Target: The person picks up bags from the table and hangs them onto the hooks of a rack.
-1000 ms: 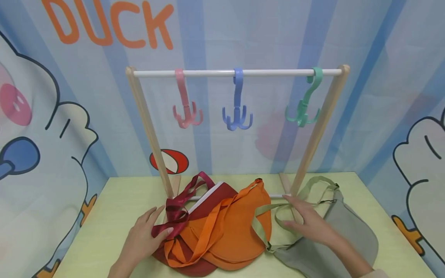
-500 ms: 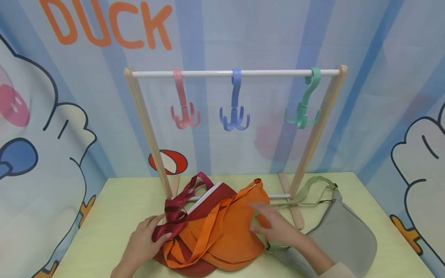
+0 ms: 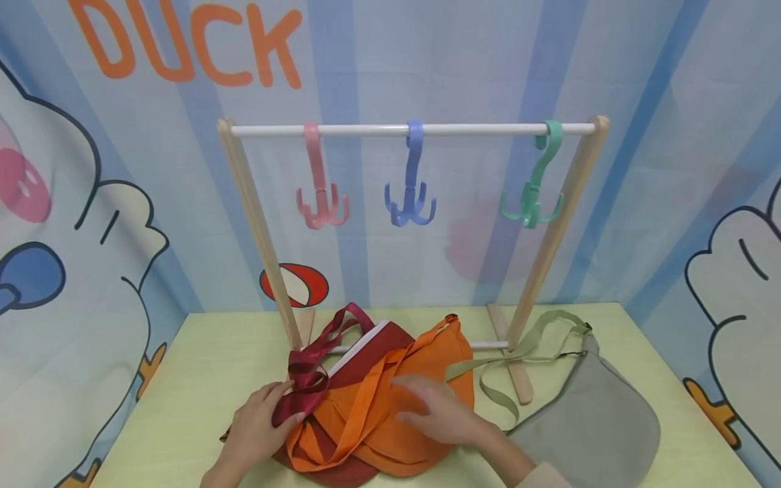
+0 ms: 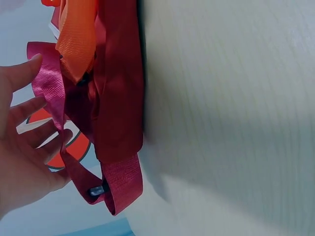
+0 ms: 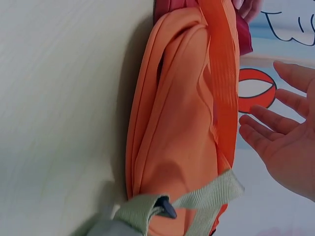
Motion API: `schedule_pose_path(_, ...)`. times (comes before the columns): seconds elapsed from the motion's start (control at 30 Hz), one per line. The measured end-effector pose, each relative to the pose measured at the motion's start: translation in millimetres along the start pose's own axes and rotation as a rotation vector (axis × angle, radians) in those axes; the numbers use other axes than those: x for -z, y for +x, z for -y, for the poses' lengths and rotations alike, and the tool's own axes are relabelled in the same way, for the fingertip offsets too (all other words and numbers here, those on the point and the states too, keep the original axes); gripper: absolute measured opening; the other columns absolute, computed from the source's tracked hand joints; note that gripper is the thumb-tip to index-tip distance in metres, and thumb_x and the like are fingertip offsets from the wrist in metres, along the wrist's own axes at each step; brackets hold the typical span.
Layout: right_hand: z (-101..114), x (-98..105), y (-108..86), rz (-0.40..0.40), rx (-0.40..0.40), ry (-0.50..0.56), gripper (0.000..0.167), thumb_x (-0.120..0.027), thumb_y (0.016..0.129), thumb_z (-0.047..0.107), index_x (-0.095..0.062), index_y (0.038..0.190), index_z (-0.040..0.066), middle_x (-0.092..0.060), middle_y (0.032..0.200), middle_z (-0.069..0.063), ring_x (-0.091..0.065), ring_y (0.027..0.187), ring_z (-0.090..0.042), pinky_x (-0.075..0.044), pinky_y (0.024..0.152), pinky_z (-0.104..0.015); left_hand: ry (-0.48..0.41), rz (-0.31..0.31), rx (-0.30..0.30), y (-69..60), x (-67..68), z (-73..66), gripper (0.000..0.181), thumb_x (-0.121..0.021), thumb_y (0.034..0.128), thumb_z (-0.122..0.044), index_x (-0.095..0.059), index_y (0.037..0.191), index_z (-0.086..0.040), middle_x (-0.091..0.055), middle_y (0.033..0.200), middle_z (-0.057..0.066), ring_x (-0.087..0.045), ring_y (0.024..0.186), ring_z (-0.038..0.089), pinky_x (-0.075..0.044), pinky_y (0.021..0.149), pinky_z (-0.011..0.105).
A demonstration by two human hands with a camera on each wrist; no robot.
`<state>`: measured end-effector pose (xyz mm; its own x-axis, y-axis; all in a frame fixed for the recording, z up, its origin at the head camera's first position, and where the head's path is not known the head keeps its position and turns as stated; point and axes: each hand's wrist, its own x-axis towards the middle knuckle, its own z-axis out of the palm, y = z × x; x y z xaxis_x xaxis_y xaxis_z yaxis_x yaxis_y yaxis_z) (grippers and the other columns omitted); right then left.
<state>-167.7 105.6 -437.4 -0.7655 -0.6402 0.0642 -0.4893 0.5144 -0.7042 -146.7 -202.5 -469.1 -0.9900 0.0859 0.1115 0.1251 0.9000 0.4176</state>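
My left hand point(image 3: 253, 423) is at the dark red strap point(image 3: 311, 373) of a red bag point(image 3: 348, 471). In the left wrist view, the thumb meets that strap's edge and the spread fingers point(image 4: 32, 135) reach partly behind it. An orange bag point(image 3: 451, 352) lies over the red one, its orange strap looped across the front. Above the orange bag is my right hand point(image 3: 439, 413), its fingers apart and holding nothing, as the right wrist view also shows. To the right lies a grey bag point(image 3: 601, 413), whose green-grey strap point(image 5: 211, 191) reaches the orange bag.
Behind the bags stands a rack with a white rod point(image 3: 482, 129) and wooden posts. From the rod hang a pink hook point(image 3: 322, 203), a blue hook point(image 3: 411, 203) and a green hook point(image 3: 532, 203). A printed cloth backdrop surrounds the pale yellow table point(image 3: 183, 407).
My right hand has moved left from the grey bag's strap to above the orange bag. My left hand stays at the dark red strap, shifting only slightly.
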Motion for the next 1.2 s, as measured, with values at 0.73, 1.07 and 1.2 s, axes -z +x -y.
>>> schedule_pose_path(0.73, 16.9, -16.9, 48.4, 0.12, 0.038, -0.003, 0.049, -0.061, 0.088, 0.015, -0.044, 0.134, 0.007, -0.05, 0.13, -0.006, -0.045, 0.119, -0.019, -0.036, 0.097, -0.034, -0.056, 0.033, 0.037, -3.1, -4.9, 2.2, 0.051, -0.069, 0.0813, -0.024, -0.052, 0.125, -0.004, -0.053, 0.122, 0.018, -0.046, 0.114, 0.038, -0.032, 0.086, 0.063)
schedule_pose_path(1.07, 23.6, -22.8, 63.1, 0.136, 0.038, -0.017, 0.053, -0.064, 0.086, 0.014, -0.045, 0.135, 0.013, -0.047, 0.132, 0.001, -0.041, 0.122, -0.017, -0.033, 0.099, -0.034, -0.116, 0.003, 0.003, -4.3, -5.0, 1.8, 0.045, -0.069, 0.0806, -0.017, -0.054, 0.121, -0.005, -0.056, 0.118, 0.016, -0.049, 0.11, 0.035, -0.034, 0.089, 0.059)
schedule_pose_path(1.2, 26.9, -24.8, 67.1, 0.156, 0.06, 0.008, 0.054, -0.065, 0.085, 0.012, -0.045, 0.135, 0.012, -0.045, 0.133, 0.001, -0.039, 0.123, -0.017, -0.033, 0.1, -0.034, -0.144, -0.027, -0.033, -6.3, -5.2, 0.9, 0.041, -0.07, 0.0801, -0.014, -0.056, 0.118, -0.006, -0.058, 0.114, 0.014, -0.051, 0.106, 0.033, -0.036, 0.088, 0.056)
